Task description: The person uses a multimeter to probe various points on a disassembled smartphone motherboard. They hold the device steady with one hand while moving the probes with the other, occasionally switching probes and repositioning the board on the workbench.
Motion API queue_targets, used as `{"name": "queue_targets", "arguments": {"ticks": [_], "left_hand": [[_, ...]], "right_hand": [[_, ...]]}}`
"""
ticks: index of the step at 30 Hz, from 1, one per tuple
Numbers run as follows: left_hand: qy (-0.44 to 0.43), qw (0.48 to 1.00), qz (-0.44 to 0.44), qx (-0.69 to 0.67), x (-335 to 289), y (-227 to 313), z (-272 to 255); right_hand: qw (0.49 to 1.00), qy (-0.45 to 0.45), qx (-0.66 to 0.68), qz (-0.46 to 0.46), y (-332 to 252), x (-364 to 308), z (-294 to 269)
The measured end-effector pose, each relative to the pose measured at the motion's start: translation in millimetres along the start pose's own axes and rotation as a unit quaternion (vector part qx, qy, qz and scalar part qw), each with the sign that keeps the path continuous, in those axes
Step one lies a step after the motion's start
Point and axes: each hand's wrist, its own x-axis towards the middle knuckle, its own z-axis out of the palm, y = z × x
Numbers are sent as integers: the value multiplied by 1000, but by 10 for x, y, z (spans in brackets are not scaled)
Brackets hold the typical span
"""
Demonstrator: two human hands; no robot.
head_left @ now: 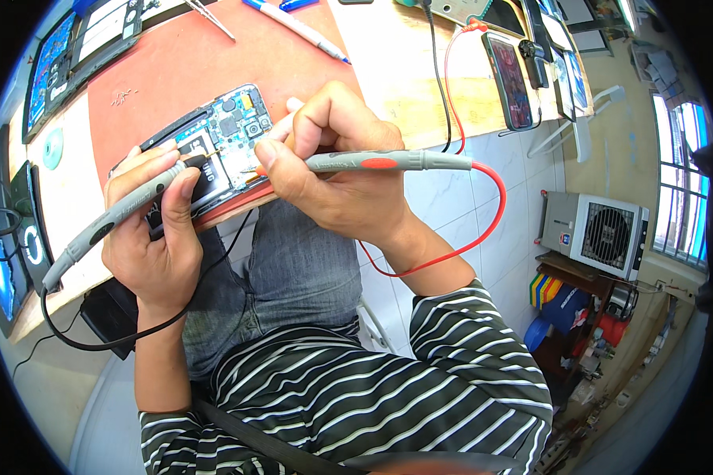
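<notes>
An opened smartphone (pixel 228 119) lies tilted near the front edge of an orange-red mat, its blue circuit board, camera modules and black battery (pixel 211 180) exposed. My left hand (pixel 154 229) is closed round a grey multimeter probe (pixel 123 209) with a black cable, its tip over the board just above the battery. In my right hand (pixel 333 158) is a second grey probe (pixel 404 161) with a red mark and red cable. Its tip points at the board's lower right part; whether either tip touches cannot be made out. The left fingers also lie beside the phone's left side.
On the mat (pixel 174 55) are tweezers (pixel 210 17), a blue-and-white pen (pixel 297 30) and several small screws (pixel 123 96). A dark phone (pixel 508 81) lies at the table's right. Disassembled devices (pixel 71 67) crowd the left. Probe cables hang past the table's front edge.
</notes>
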Motion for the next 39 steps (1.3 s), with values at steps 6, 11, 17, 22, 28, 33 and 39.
{"name": "queue_targets", "arguments": {"ticks": [6,11,17,22,28,33,39], "left_hand": [[5,1000,-6,-3,12,-14,23],[18,998,45,44,26,-57,-4],[-12,997,66,46,37,-72,-36],[-15,996,72,57,29,-67,-62],[-9,995,86,59,16,-89,-72],[-21,996,66,52,4,-72,-88],[-6,996,78,45,2,-85,-70]], "right_hand": [[999,-17,-30,22,-38,6,-65],[998,-8,41,37,-74,-8,-71],[996,7,85,35,-38,-4,-27],[998,-5,54,8,-19,2,-30],[999,-9,43,29,-60,-15,-11],[999,-17,29,33,-69,-16,-22],[999,-16,14,39,-64,-22,-28]]}}
